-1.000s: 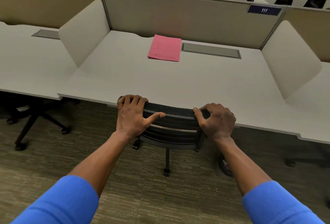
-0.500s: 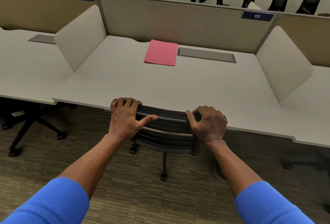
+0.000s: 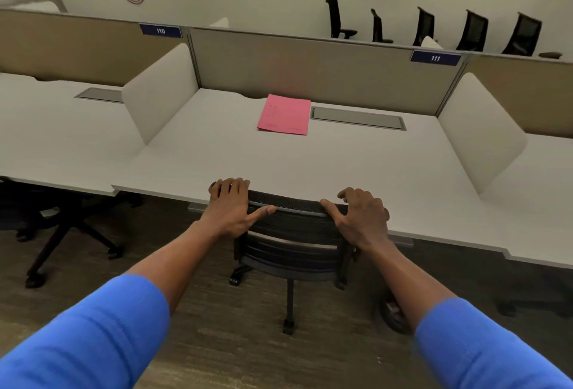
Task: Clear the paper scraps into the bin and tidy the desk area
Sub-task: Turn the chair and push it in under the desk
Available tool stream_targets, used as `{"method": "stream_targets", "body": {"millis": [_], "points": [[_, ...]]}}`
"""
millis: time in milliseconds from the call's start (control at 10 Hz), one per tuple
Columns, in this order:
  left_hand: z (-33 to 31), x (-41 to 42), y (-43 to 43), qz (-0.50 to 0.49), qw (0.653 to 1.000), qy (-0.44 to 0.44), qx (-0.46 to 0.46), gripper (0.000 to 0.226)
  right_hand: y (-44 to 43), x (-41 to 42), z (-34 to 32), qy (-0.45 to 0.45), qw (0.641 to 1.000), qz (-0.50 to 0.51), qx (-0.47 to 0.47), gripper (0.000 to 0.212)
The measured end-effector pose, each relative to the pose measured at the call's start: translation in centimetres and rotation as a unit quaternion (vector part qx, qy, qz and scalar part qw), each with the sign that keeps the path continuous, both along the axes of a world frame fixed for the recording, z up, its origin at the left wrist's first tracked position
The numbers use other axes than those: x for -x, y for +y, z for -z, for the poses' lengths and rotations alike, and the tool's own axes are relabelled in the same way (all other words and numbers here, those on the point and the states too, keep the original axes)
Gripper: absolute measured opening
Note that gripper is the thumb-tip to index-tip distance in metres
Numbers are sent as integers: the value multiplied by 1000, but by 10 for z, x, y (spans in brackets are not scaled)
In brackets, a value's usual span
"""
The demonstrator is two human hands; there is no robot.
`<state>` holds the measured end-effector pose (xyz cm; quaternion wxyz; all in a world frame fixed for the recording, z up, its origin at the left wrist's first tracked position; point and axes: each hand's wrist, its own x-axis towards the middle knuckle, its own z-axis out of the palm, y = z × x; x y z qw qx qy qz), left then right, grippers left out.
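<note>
A black mesh office chair (image 3: pixel 294 227) stands tucked against the front edge of the white desk (image 3: pixel 310 165). My left hand (image 3: pixel 231 207) grips the left end of the chair's backrest top, thumb stretched along the rim. My right hand (image 3: pixel 361 218) holds the right end with arched fingers and the thumb on the rim. A pink folder (image 3: pixel 284 115) lies flat at the back of the desk, beside a grey cable hatch (image 3: pixel 358 118). No paper scraps or bin are in view.
White side dividers (image 3: pixel 161 91) (image 3: pixel 480 131) flank the desk, with a beige back panel (image 3: pixel 310 66) behind it. Another chair base (image 3: pixel 62 233) sits under the left desk. A dark object (image 3: pixel 392 314) lies on the carpet by my right arm. Black chairs (image 3: pixel 471 30) line the far wall.
The view has tilted up, so the wall lettering now shows. Both hands stay on the backrest, and my right fingers have lifted into a looser arch.
</note>
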<state>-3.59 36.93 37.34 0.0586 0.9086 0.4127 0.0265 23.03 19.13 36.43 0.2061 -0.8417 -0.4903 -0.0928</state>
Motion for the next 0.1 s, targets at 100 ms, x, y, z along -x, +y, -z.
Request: {"method": "stream_targets", "body": {"millis": [100], "points": [[-10,5,-8,-1,1000,8,1,127,-7,3,-11,25,999,-20,6,80]]}}
